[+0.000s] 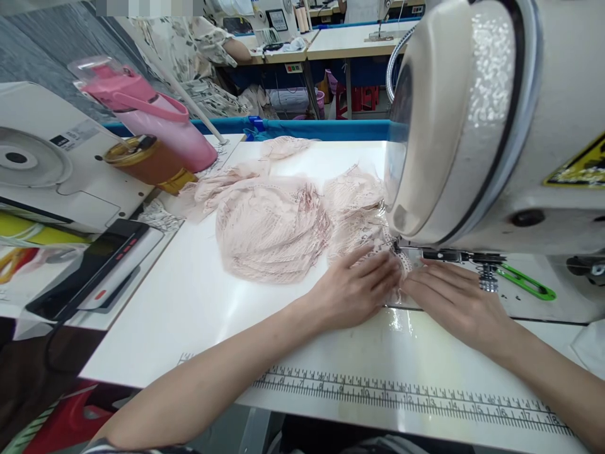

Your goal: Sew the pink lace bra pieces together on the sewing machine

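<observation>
A heap of pale pink lace fabric (274, 227) lies on the white sewing table (189, 296), its near edge running under the head of a cream sewing machine (472, 126). My left hand (354, 287) lies flat on the lace just left of the needle area, fingers stretched out and together. My right hand (454, 299) rests flat on the fabric edge right of the needle, fingers extended toward the presser foot (401, 252). Both hands press the lace down; neither grips it.
A pink water bottle (151, 116) and a brown cup (142, 161) stand at the back left beside another machine (42, 151). A black control panel (94, 265) sits left. Green tweezers (527, 284) lie by the machine. A ruler strip (406, 394) lines the front edge. A person sits behind.
</observation>
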Demonstrator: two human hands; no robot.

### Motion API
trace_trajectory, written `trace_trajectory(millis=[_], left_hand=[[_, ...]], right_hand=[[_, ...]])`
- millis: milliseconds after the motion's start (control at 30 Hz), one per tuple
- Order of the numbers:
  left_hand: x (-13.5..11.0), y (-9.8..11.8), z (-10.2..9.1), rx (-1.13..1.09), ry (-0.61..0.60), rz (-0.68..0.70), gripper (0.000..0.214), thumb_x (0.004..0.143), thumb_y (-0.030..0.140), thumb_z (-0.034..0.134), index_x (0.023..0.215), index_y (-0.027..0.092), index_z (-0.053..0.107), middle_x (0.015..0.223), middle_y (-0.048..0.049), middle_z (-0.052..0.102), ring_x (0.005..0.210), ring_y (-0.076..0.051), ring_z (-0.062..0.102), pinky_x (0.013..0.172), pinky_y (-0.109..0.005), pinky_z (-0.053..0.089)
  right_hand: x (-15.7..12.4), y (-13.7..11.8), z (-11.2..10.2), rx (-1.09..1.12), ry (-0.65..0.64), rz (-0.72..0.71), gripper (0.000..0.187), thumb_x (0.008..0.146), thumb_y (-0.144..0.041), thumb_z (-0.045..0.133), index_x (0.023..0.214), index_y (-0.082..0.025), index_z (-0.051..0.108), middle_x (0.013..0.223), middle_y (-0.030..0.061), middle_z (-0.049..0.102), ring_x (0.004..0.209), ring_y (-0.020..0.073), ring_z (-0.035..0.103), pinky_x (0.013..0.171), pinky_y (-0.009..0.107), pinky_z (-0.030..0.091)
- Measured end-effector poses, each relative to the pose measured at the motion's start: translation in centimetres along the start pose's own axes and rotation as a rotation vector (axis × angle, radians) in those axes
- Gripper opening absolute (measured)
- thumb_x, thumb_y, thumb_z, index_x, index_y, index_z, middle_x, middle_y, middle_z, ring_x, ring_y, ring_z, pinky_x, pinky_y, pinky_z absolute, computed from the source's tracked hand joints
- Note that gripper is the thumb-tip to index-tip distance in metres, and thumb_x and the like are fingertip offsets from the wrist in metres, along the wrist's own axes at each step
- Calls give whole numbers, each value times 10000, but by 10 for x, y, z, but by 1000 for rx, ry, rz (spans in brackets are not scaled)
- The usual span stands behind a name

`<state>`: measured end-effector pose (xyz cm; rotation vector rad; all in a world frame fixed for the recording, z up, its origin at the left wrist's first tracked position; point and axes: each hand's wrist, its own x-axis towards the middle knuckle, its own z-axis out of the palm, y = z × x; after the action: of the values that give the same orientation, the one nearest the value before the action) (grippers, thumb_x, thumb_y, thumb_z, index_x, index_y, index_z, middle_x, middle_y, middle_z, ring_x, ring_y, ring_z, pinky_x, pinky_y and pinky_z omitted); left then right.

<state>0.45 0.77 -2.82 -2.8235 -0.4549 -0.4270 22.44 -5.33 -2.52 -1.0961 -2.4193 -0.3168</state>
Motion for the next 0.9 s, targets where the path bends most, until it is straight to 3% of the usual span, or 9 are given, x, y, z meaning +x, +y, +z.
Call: trace_trajectory(millis=[100,433,900], left_hand=[[-3,-2,1,-3,59,37,338,952,210,431,1237,105,579,1260,-58,622,1212,-181,559,1087,-358,391],[-6,-16,-5,-107,35,16,376,939,238,387,1201,82,607,1251,-78,624,1178,-188,588,1097,-376,395],[-5,-10,3,-62,14,-64,364,954,243,425,1223,62,590,1273,-118,605,1189,-211,580,1077,-383,425]], right_hand=[[-3,-2,0,33,-4,4,219,883,-27,493,969,-181,623,1013,8,719,921,134,662,957,320,500],[3,-6,9,84,78,-41,192,840,-34,583,966,-153,665,990,16,727,965,154,660,969,373,521],[1,0,13,7,24,28,247,845,-16,539,969,-191,660,1052,-16,712,1002,130,645,937,290,492]])
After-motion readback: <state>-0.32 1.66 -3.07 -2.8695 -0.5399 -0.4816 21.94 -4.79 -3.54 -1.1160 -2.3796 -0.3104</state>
